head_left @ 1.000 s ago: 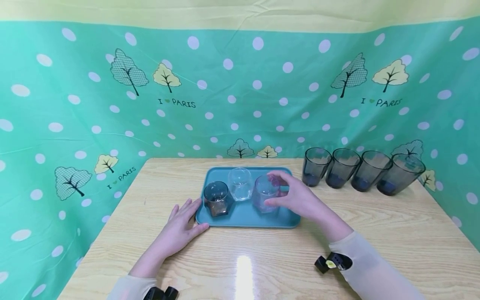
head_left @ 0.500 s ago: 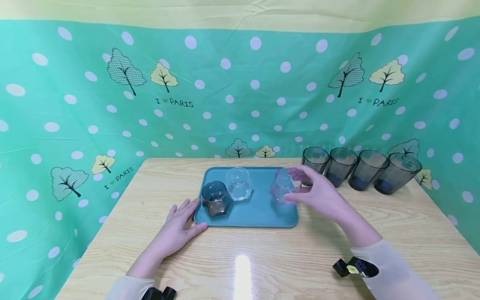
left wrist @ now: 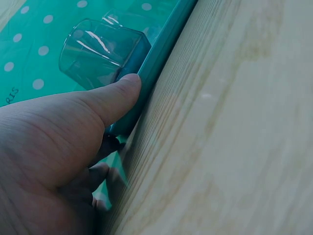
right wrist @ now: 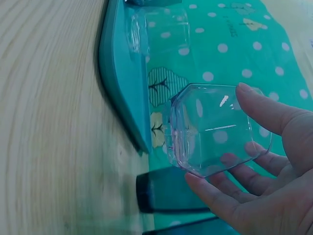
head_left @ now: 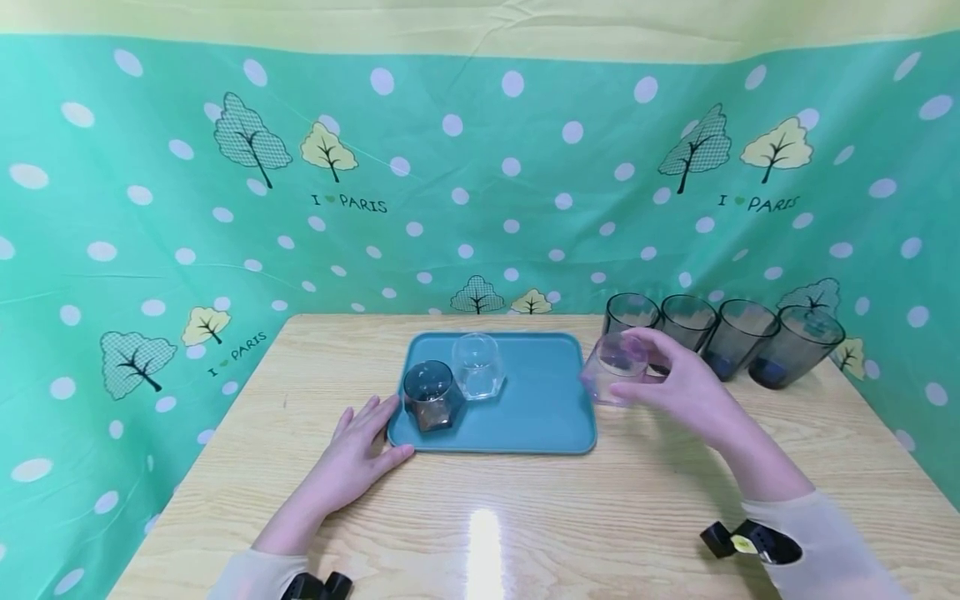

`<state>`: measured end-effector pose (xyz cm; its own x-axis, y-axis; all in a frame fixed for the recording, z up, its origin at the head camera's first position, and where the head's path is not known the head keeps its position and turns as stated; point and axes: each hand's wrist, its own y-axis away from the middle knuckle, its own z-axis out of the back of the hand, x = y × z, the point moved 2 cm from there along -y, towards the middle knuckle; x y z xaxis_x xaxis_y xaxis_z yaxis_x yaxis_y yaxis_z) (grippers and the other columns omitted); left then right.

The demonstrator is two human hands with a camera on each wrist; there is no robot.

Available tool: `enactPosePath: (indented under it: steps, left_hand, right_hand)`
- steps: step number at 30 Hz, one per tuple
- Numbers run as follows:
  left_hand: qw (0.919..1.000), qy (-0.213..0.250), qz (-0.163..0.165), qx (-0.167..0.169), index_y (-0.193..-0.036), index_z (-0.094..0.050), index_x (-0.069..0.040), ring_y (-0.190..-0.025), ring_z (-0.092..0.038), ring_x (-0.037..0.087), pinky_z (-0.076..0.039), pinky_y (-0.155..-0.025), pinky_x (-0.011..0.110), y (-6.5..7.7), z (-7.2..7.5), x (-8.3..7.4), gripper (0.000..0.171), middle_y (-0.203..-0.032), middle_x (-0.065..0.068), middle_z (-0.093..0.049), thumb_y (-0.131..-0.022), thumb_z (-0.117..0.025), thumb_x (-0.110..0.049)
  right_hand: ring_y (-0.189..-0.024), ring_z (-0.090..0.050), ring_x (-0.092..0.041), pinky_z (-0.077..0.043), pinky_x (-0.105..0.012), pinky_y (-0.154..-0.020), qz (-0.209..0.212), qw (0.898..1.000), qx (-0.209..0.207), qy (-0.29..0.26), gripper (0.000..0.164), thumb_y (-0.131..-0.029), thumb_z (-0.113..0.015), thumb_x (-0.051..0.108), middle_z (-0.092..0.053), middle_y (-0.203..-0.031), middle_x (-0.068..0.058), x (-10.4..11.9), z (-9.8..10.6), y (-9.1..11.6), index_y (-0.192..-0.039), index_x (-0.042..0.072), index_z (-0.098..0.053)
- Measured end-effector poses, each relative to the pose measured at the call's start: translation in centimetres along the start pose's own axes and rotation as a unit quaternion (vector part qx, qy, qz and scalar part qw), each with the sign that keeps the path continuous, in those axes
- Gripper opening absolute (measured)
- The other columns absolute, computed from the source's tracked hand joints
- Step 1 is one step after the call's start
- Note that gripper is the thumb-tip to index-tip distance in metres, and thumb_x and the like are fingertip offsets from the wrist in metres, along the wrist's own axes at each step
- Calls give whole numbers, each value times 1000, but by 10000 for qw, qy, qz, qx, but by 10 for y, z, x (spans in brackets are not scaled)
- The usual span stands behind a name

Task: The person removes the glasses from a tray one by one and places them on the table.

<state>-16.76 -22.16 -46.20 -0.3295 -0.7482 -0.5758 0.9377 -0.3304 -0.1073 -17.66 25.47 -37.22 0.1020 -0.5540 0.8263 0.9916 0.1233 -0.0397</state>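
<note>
From my station I see, behind everything, a green dotted curtain point(head_left: 420, 167); before it is the wooden desk point(head_left: 262, 425). On this desk lies the blue tray point(head_left: 532, 429), the centre of my clock. Between two and three o'clock, four tall dark glasses point(head_left: 797, 354) stand in a row. The hands are well apart: the left hand point(head_left: 358, 457) touches the tray at eight o'clock, its fingers extended, while the right hand point(head_left: 684, 390) pinches a pinkish glass point(head_left: 606, 379) at three o'clock (the right wrist view shows it raised above the desk). Inside the tray, a short dark glass point(head_left: 432, 400) sits at nine, a clear glass point(head_left: 477, 371) at eleven.
</note>
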Motion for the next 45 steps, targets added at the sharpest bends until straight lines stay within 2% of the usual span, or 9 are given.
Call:
enactPosePath:
  steps: [4,15,22,30,45]
  left_hand:
    - [10000,-10,-36,-30,-168,-41,2,-163,-27,48,-3,-132,70,0,1,-1,87,-170,22,-45,-104,-79,-42]
    - [10000,-2,-43,-18,-167,-41,3,-163,-27,49,-3,-132,70,0,1,-4,86,-170,22,-45,-104,-80,-40]
    - [10000,18,-55,-57,-167,-42,3,-163,-27,49,-4,-131,71,1,3,-5,86,-169,22,-47,-104,-79,-41]
    - [10000,-17,-51,-43,-167,-42,3,-163,-27,48,-4,-132,71,1,1,-4,86,-169,22,-46,-104,-80,-41]
    - [10000,-7,-13,12,-168,-41,2,-164,-26,47,-3,-132,70,0,0,-3,87,-170,21,-46,-103,-80,-41]
  right_hand:
    - [-149,-49,-44,-46,-65,-116,-45,10000,39,19,90,-94,-92,36,-55,-160,-17,-10,3,0,-166,10,-45]
    - [-148,-48,-47,-48,-64,-113,-286,9993,236,40,91,-94,-92,34,-52,-159,-24,-29,7,-6,-165,5,-44]
    - [-147,-47,-48,-47,-62,-113,-316,9987,362,-146,88,-95,-91,30,-51,-158,-25,-34,4,-8,-164,3,-43]
    - [-144,-50,-49,-49,-60,-110,-181,9992,316,-182,87,-96,-91,23,-50,-158,-27,-39,2,-9,-163,-2,-41]
    - [-146,-48,-49,-47,-61,-112,-168,9990,341,-231,88,-97,-89,22,-48,-161,-27,-44,3,-12,-165,-2,-39]
